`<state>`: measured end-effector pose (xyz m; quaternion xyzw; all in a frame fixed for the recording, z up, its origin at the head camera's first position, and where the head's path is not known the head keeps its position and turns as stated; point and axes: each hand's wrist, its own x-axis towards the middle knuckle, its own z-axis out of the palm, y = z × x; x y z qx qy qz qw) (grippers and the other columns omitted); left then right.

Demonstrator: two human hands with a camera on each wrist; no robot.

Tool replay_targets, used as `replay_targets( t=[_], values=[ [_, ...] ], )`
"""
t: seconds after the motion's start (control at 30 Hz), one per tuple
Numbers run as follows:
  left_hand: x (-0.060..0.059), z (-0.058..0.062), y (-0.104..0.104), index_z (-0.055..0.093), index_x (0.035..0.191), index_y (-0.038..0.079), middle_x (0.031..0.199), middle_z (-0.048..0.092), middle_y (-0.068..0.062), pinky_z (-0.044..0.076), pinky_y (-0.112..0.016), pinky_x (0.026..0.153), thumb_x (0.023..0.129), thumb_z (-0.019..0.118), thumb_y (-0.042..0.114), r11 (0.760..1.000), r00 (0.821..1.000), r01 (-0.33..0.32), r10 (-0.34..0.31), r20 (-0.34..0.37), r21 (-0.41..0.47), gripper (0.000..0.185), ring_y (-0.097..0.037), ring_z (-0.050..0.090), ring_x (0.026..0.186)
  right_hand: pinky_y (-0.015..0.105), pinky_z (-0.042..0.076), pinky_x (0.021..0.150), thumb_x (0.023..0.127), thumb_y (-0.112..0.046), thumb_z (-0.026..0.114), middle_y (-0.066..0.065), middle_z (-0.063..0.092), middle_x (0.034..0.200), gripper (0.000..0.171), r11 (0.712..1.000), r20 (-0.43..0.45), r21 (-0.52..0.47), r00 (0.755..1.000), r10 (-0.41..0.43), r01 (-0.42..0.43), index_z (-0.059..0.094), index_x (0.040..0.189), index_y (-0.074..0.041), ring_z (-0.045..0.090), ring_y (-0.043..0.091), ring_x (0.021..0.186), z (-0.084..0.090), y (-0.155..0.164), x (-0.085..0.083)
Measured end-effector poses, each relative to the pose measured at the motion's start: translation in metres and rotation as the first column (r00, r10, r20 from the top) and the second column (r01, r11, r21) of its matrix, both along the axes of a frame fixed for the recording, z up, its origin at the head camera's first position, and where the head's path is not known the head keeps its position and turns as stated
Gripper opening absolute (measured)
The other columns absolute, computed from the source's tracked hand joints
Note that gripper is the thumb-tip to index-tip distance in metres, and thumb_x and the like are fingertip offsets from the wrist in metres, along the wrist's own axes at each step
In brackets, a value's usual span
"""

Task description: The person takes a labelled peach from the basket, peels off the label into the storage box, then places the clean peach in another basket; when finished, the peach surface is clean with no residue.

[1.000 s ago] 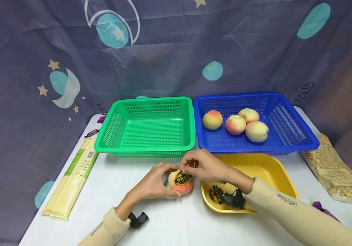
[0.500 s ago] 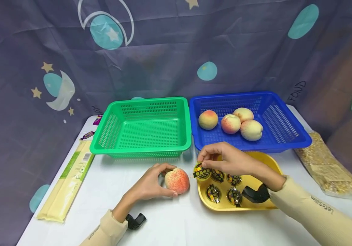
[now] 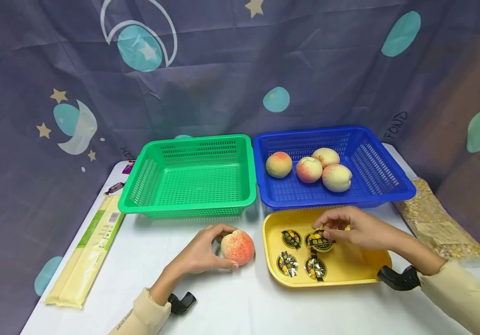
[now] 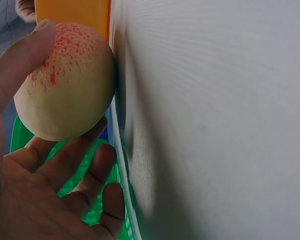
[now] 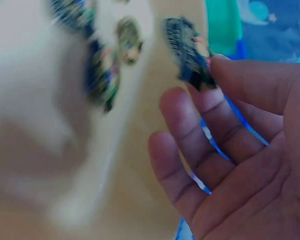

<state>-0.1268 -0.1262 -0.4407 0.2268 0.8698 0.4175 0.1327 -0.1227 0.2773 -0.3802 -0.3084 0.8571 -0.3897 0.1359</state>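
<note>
Sticker off, peach bare

My left hand (image 3: 199, 253) grips the peach (image 3: 237, 247) at centre; right fingers (image 3: 331, 222) pinch the sticker (image 3: 320, 242) over the yellow tray (image 3: 363, 272) (four more peaches left, I judge).

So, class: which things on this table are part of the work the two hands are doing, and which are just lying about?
In use:
left hand gripping the peach
right hand pinching a sticker
yellow tray holding peeled stickers
blue basket of four peaches
green basket

Lying about:
noodle packet
grain bag
wrapped sweets
</note>
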Motion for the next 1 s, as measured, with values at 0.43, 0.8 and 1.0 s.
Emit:
replay_targets(
  t=[0.43,0.8,1.0],
  values=[
    [-0.001,0.001,-0.002,0.064,0.132,0.021,0.112,0.064,0.007,0.047,-0.036,0.091,0.065,0.096,0.037,1.0,1.0,0.005,-0.005,-0.014,-0.018,0.077,-0.011,0.054,0.103,0.021,0.05,0.066,0.095,-0.003,0.067,-0.007,0.069,0.092,0.02,0.984,-0.036,0.149,0.994,0.104,-0.098,0.071,0.114,-0.007,0.052,-0.005,0.077,-0.016,0.025,0.006],
    [-0.002,0.002,0.0,0.063,0.132,0.019,0.112,0.064,0.007,0.047,-0.037,0.092,0.065,0.096,0.035,1.0,1.0,0.021,-0.021,-0.012,-0.013,0.077,-0.011,0.054,0.103,0.026,0.055,0.073,0.087,-0.025,0.081,-0.011,0.07,0.098,0.039,0.937,-0.069,0.35,0.997,0.038,-0.011,0.07,0.121,-0.009,0.059,0.001,0.084,-0.009,0.023,0.014],
    [-0.002,0.002,0.001,0.063,0.132,0.019,0.112,0.064,0.007,0.047,-0.036,0.092,0.065,0.096,0.035,0.999,0.999,0.027,-0.027,-0.018,-0.019,0.076,-0.011,0.054,0.103,0.032,0.058,0.075,0.084,-0.031,0.083,-0.009,0.073,0.099,0.041,0.882,-0.141,0.467,0.99,0.005,0.062,0.071,0.119,-0.013,0.069,0.009,0.087,-0.002,0.022,0.019]
  ],
)
